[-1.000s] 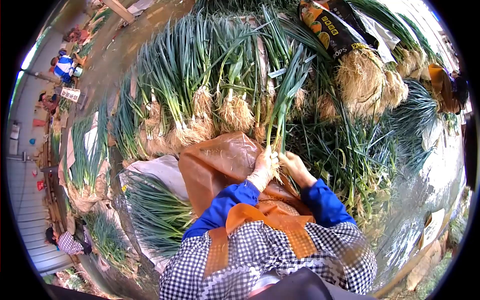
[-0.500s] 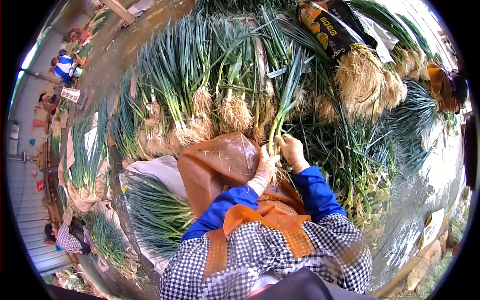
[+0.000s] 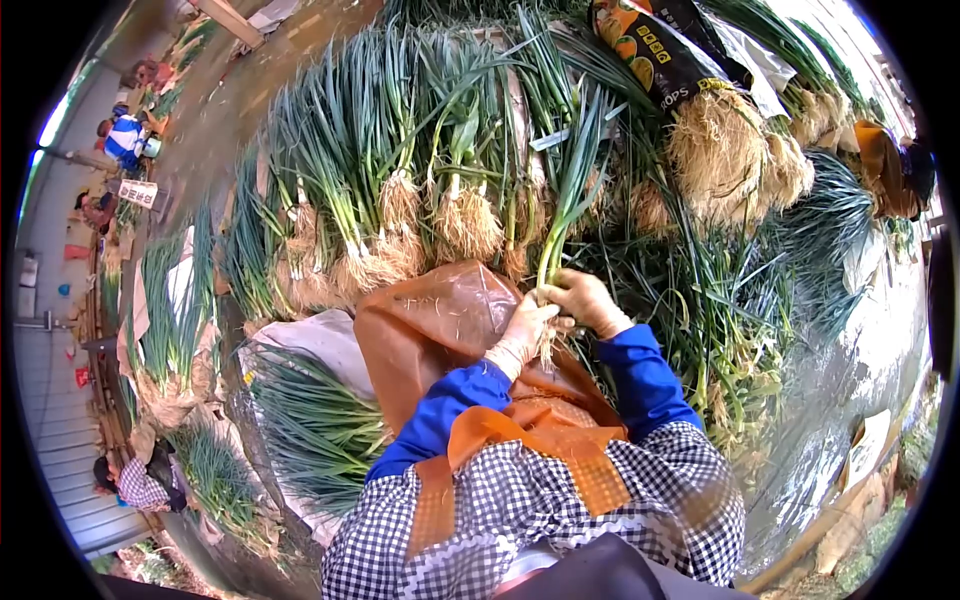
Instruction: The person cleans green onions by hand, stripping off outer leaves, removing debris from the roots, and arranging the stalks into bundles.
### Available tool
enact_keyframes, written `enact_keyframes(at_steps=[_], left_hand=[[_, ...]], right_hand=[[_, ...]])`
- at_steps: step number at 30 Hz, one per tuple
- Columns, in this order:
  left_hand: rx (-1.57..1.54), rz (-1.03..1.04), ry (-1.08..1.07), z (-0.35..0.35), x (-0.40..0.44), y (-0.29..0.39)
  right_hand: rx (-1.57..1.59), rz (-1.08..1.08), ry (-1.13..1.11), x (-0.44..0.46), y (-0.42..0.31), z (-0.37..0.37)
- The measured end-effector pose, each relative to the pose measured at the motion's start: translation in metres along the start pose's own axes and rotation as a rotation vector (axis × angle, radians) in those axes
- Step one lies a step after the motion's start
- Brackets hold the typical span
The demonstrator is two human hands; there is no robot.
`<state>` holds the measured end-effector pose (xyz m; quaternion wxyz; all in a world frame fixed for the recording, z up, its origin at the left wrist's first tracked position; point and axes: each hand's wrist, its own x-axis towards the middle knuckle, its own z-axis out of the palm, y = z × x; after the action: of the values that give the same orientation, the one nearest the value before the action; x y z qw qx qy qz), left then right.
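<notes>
A green onion (image 3: 562, 215) with long leaves pointing away from me stands between my hands, its pale roots hanging below them. My left hand (image 3: 523, 332) is closed round the lower stalk, near the roots. Against the same stalk, slightly higher and on its right side, my right hand (image 3: 588, 300) pinches with bent fingers. The exact grip of its fingertips is partly hidden. Under my forearms a brown plastic apron (image 3: 430, 310) covers my lap. Just past the apron lie bundles of green onions (image 3: 465, 225), roots toward me.
Loose green leaves (image 3: 700, 310) are heaped at my right. A black printed bag (image 3: 665, 60) lies over bundles with thick roots (image 3: 715, 150) at the back right. More green onions (image 3: 315, 425) rest at my left on pale cloth. Other people (image 3: 140, 480) work along the left side.
My right hand has come down the stalk a little, closer to my left hand, and its elbow has swung outward. My left hand still holds the green onion in nearly the same place.
</notes>
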<state>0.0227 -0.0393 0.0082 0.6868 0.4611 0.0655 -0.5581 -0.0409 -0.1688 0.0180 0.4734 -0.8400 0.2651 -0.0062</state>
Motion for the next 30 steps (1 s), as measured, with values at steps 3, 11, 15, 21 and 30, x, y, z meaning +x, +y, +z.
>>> enact_keyframes(at_steps=[3, 11, 15, 21, 30], left_hand=[[0.012, -0.026, -0.027, -0.005, -0.001, 0.005], [-0.265, 0.243, -0.477, -0.012, -0.014, 0.068], [0.144, 0.261, -0.019, -0.022, -0.007, 0.058], [-0.240, -0.163, -0.140, 0.005, -0.011, 0.001], [0.155, 0.209, 0.016, -0.006, 0.015, -0.035]], right_hand=[[-0.172, -0.244, 0.058, -0.001, -0.003, 0.002], [-0.175, 0.117, 0.211, 0.071, 0.046, 0.003], [0.352, 0.122, 0.042, 0.083, 0.043, 0.013], [0.969, 0.115, -0.248, 0.004, 0.008, -0.019], [-0.536, 0.095, 0.285, 0.030, 0.003, -0.024]])
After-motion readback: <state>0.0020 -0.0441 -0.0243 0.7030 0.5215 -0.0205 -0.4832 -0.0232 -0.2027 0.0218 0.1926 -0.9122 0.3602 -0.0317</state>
